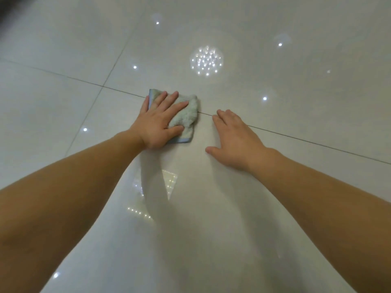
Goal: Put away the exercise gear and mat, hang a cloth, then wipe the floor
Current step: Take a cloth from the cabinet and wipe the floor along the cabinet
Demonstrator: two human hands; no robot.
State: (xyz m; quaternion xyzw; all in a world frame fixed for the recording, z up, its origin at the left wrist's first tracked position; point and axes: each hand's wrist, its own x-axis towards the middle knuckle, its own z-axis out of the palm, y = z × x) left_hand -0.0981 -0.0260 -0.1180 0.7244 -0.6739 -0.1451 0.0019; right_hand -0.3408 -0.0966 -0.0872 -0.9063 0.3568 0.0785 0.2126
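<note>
A small pale green cloth [187, 115] with a blue edge lies bunched on the glossy white tiled floor [275, 85]. My left hand [158, 121] presses flat on top of it, fingers spread over the fabric, covering most of its left side. My right hand [234, 138] rests palm down on the bare tile just to the right of the cloth, fingers apart, holding nothing. Both forearms reach in from the bottom corners.
Dark grout lines [317, 142] cross the floor under the hands. Ceiling lights reflect as bright spots [206, 61] in the tiles ahead. A dark object [4, 9] shows at the top left corner.
</note>
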